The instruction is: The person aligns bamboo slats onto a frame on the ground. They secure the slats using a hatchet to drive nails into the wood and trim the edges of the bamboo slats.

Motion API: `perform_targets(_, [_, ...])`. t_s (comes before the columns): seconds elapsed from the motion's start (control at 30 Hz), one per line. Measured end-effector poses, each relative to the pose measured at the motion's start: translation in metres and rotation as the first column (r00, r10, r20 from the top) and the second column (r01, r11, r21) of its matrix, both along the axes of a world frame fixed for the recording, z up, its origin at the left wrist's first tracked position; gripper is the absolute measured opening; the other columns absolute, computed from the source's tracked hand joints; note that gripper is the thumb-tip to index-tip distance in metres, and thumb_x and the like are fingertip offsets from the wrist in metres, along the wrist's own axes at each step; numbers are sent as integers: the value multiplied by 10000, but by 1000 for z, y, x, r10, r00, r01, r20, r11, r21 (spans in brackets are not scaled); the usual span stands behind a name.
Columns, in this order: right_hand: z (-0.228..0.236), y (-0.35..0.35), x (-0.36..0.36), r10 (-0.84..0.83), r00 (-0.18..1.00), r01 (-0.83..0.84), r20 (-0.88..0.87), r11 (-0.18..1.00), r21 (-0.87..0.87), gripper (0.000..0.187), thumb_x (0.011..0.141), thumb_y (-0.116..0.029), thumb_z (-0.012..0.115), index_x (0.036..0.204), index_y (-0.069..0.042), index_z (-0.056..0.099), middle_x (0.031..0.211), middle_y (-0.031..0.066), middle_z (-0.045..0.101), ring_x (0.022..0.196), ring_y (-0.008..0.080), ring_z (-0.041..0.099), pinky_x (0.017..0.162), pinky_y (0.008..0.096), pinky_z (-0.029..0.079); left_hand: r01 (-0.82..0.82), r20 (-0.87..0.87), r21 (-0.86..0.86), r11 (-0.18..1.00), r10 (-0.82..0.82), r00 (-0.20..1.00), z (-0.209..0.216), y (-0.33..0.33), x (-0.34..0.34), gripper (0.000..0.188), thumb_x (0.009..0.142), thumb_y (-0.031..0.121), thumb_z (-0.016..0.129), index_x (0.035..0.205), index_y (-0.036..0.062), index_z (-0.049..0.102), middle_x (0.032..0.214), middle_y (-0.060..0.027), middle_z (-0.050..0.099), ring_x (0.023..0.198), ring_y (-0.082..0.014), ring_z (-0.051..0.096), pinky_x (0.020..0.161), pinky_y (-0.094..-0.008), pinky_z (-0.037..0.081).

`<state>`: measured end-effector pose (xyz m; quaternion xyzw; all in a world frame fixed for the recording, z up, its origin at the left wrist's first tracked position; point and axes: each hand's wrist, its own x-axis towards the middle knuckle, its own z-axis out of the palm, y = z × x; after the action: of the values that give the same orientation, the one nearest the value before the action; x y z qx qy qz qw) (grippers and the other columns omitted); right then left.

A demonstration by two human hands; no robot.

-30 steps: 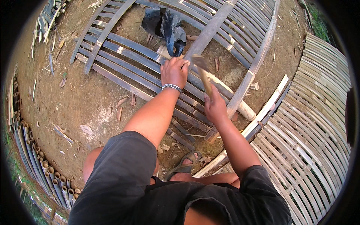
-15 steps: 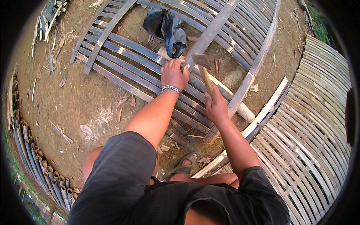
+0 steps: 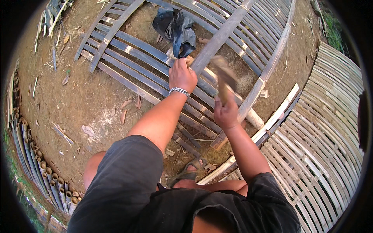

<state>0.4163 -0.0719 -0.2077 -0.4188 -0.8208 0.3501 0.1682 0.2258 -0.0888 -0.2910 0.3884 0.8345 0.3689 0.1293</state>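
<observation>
My right hand (image 3: 226, 112) is closed round the wooden handle of a hammer (image 3: 225, 73). The hammer's head is smeared by motion, raised beside a thick grey bamboo crossbar (image 3: 217, 40). Just left of that bar, my left hand (image 3: 182, 75) has its fingers curled down at a pale bamboo piece; what they grip is hidden. A silver chain bracelet circles the left wrist. Both hands are over a frame of long dark bamboo slats (image 3: 136, 66) lying on the ground. A crumpled black plastic bag (image 3: 176, 31) lies just beyond the left hand.
A bamboo slat panel (image 3: 311, 143) lies at the right, with a pale strip (image 3: 279, 110) along its edge. Several cut bamboo poles (image 3: 46, 174) are stacked at the far left. Dry leaves and wood chips dot the bare soil. My sandalled foot (image 3: 190, 171) is below the frame.
The hammer has swung to the right and tilted, and is now blurred. My left hand stays by the crossbar with its fingers curled further under. The whole view has shifted slightly.
</observation>
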Motion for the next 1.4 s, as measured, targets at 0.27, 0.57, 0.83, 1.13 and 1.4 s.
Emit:
perform_targets(0.27, [40,7,-18,-22,999,23,46,1000,-7,474,981,-154,631,1415,-54,467,1090,302,684,1024,484,673,868,494,549,-1,34,-23,1000,2,999,4,-3,-1,362,844,103,619,1190,49,527,1122,-175,606,1065,-377,599,930,-506,437])
perform_targets(0.57, [49,34,-19,-138,990,139,22,972,-191,412,1014,-178,603,1382,-34,489,1006,279,687,966,437,693,830,447,538,82,-5,4,997,-82,997,10,-4,-2,366,889,161,648,1254,169,669,1157,-113,631,1116,-324,597,965,-476,434])
perform_targets(0.83, [4,23,1,-116,952,225,282,892,-392,474,1016,-241,591,1422,-30,467,1083,325,681,1042,491,664,884,501,511,113,55,-60,992,-109,992,14,0,-1,222,903,285,714,1112,250,780,1170,-58,664,1137,-265,601,990,-448,407])
perform_targets(1.13, [23,7,-6,-58,955,121,290,972,-203,505,1008,-206,608,1446,-22,437,1109,329,678,1060,504,658,886,506,526,92,64,-33,995,-90,994,12,-2,-2,178,904,267,705,1059,229,785,1117,-29,688,1123,-250,611,984,-437,412])
perform_targets(1.4, [16,4,-9,-68,988,82,142,992,-94,467,1003,-168,603,1428,-48,455,1061,323,680,1021,498,663,847,516,540,52,69,-77,996,-46,997,12,-2,-4,346,899,100,576,1243,92,611,1177,-132,647,1142,-345,595,993,-493,417])
